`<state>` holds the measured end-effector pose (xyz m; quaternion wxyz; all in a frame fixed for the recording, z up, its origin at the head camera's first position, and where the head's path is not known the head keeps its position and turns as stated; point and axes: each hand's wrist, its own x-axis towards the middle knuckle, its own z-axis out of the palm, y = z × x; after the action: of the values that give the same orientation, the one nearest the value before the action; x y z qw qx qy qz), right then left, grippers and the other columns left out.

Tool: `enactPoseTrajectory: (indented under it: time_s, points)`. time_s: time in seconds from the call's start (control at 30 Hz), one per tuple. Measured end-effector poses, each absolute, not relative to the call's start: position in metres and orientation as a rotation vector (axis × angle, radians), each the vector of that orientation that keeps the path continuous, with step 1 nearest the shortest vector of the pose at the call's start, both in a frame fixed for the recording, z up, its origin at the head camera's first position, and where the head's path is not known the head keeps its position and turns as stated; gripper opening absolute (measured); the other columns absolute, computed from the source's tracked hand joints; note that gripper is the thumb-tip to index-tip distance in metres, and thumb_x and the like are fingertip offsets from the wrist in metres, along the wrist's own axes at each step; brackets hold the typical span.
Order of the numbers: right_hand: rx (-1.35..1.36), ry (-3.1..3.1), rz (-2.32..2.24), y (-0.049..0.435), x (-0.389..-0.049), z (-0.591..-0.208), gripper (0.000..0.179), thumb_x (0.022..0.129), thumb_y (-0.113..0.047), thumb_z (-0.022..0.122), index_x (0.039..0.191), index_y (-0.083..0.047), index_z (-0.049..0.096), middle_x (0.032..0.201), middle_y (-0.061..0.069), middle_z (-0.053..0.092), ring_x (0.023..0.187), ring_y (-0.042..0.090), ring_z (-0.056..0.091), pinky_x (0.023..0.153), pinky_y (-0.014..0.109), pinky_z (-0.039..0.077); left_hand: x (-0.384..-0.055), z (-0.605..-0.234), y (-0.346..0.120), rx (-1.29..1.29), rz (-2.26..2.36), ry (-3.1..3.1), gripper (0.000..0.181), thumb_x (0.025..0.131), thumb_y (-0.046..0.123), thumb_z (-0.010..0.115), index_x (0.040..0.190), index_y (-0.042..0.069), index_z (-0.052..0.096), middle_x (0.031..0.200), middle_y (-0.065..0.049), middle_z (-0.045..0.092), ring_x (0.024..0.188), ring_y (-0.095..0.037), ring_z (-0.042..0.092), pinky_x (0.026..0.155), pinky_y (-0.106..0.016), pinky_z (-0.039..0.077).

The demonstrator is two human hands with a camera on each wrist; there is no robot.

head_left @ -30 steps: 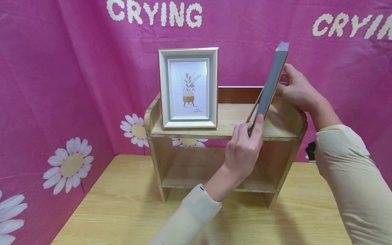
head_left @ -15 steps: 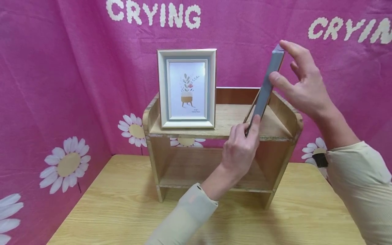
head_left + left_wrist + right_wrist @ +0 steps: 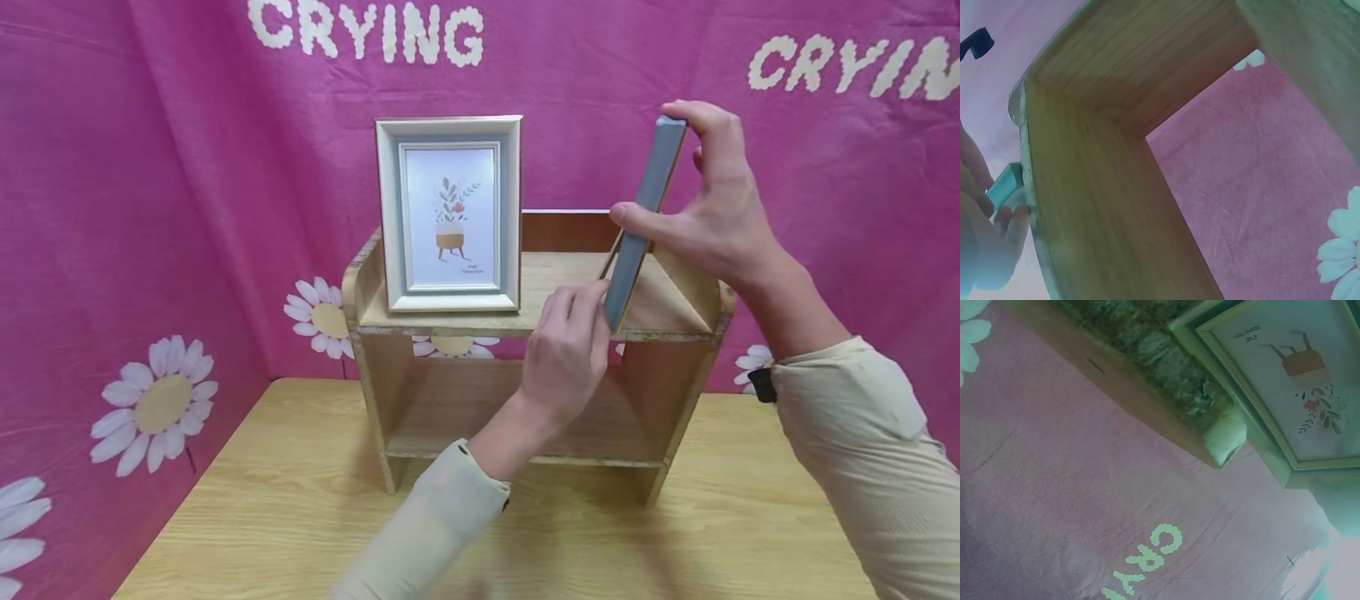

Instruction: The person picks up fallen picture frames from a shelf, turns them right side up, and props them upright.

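Note:
A picture frame (image 3: pixel 648 200), seen edge-on with its grey-blue side towards me, is held tilted over the right part of the shelf. A thin brown back stand sticks out on its left. My left hand (image 3: pixel 566 350) grips the lower end with curled fingers. My right hand (image 3: pixel 712 200) holds the upper part, index finger over the top and thumb across the side. In the right wrist view, the frame's front (image 3: pixel 1310 412) shows a potted plant print. A similar white picture frame (image 3: pixel 450 217) stands upright on the left of the top shelf, apart from both hands.
The small wooden shelf unit (image 3: pixel 517 327) has two levels and raised side panels. It stands on a light wooden table (image 3: pixel 285 500). Behind and to the left hangs a pink cloth (image 3: pixel 202 167) with daisies and lettering.
My right hand has come from behind the frame, round to its top and near side, and now grips it. The left hand has shifted its hold at the lower end. The white frame stays put.

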<state>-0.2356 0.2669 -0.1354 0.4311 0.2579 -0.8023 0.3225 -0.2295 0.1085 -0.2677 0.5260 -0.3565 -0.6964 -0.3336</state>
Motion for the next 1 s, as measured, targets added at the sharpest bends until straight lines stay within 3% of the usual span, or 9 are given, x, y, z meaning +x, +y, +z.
enactPoseTrajectory:
  time_s: [0.13,0.37,0.63,0.8,1.0]
  points:
    - [0.632,-1.997,0.810,0.265,-0.236,-0.135,0.092,0.064,-0.003,0.087,0.144,-0.010,0.042,0.142,0.000,0.039,0.126,0.006,0.036,0.101,0.025,0.032,-0.232,-0.257,0.106,-0.871,-0.901,-1.684,0.027,0.094,-0.001,0.058,0.121,-0.003,0.058,0.101,-0.014,0.059,0.092,-0.023,0.058,0.087,-0.019,0.052]
    - [0.641,-2.026,0.894,0.266,-0.235,-0.133,0.088,0.067,-0.001,0.084,0.145,-0.013,0.044,0.141,-0.002,0.038,0.126,0.010,0.039,0.114,0.034,0.034,-0.238,-0.242,0.105,-0.920,-1.020,-1.895,0.037,0.100,0.005,0.054,0.135,-0.005,0.052,0.118,-0.019,0.061,0.108,-0.026,0.060,0.101,-0.022,0.048]
    - [0.738,-2.070,0.956,0.266,-0.238,-0.124,0.085,0.069,0.005,0.080,0.145,-0.012,0.045,0.141,0.003,0.041,0.136,0.020,0.041,0.120,0.039,0.027,-0.243,-0.235,0.101,-1.012,-1.016,-2.007,0.036,0.100,0.008,0.055,0.133,-0.007,0.055,0.116,-0.017,0.068,0.102,-0.021,0.067,0.093,-0.019,0.053]
    - [0.786,-2.094,0.927,0.264,-0.241,-0.120,0.084,0.069,0.007,0.079,0.144,-0.013,0.047,0.136,0.007,0.051,0.124,0.015,0.050,0.117,0.033,0.033,-0.242,-0.233,0.098,-0.965,-0.962,-2.031,0.034,0.099,0.004,0.055,0.131,-0.007,0.056,0.123,-0.017,0.067,0.114,-0.022,0.065,0.100,-0.019,0.048]
    - [0.830,-2.126,0.913,0.262,-0.240,-0.119,0.081,0.071,0.009,0.075,0.144,-0.016,0.048,0.131,0.013,0.057,0.122,0.020,0.056,0.113,0.030,0.040,-0.242,-0.234,0.095,-0.952,-0.964,-2.044,0.032,0.097,0.001,0.055,0.129,-0.006,0.058,0.122,-0.017,0.068,0.113,-0.023,0.066,0.099,-0.020,0.049]
